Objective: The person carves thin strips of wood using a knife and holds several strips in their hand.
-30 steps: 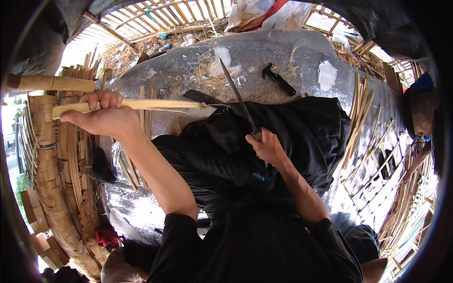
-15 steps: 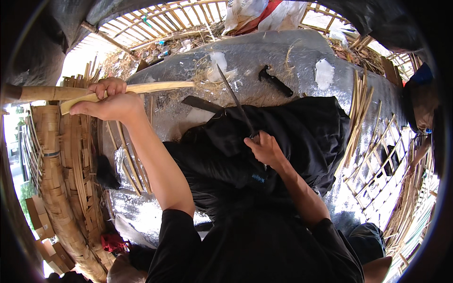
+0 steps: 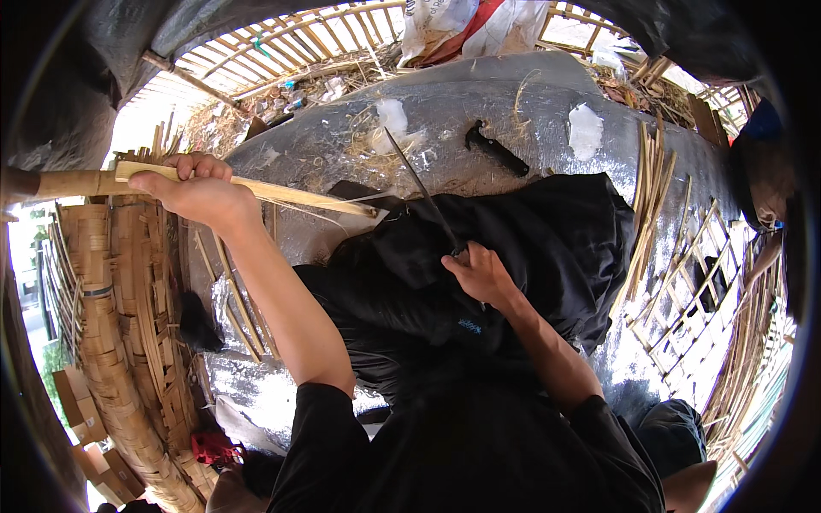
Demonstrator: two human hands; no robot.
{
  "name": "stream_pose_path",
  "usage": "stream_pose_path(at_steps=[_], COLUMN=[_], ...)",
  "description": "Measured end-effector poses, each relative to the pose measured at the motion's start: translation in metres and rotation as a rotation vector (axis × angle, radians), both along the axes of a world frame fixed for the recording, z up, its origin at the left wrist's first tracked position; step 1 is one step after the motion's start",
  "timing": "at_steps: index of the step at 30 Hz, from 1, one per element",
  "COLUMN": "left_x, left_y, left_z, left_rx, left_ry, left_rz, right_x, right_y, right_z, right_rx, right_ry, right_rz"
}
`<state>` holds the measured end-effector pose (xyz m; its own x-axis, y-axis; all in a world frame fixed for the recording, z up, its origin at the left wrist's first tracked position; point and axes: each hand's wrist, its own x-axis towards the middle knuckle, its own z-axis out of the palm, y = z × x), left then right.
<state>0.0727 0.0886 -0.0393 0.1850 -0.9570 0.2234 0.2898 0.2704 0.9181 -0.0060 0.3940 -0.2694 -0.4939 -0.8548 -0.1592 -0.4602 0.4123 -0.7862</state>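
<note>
My left hand [image 3: 205, 195] is closed round a pale bamboo strip [image 3: 295, 197] at the left. The strip slopes right and toward me, its tip ending short of the blade; thin fibres curl off its underside. A knife [image 3: 417, 178] with a long, narrow, dark blade is gripped in my right hand [image 3: 479, 272], its point slanting away to the upper left. My fist hides most of its handle. Beneath both lies a black cloth [image 3: 556, 227] spread over my lap. Just beyond the cloth's edge, a dark flat piece [image 3: 349, 190] is partly covered by the strip.
A black hammer [image 3: 496, 150] lies on the grey sheet [image 3: 445, 98] ahead. Bamboo strips [image 3: 647, 214] are bunched at the right beside an open woven lattice [image 3: 684, 299]. Woven bamboo rolls [image 3: 107, 325] stand at the left. White sacks [image 3: 513, 30] rest against the far slatted fence [image 3: 342, 34].
The bamboo strip's free end has swung toward me and slightly right, away from the loose shavings. My left hand has tilted with it; the knife has barely moved.
</note>
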Motion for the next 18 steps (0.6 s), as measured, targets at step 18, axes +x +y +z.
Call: stream_pose_path(at_steps=[18], left_x=[0.016], left_y=[-0.005], left_z=[-0.006], left_rx=[-0.212], left_ry=[0.221], left_rz=[-0.113], right_x=[-0.002], right_y=[-0.009], right_z=[-0.005], right_rx=[0.138], right_ry=[-0.156], right_rz=[-0.103])
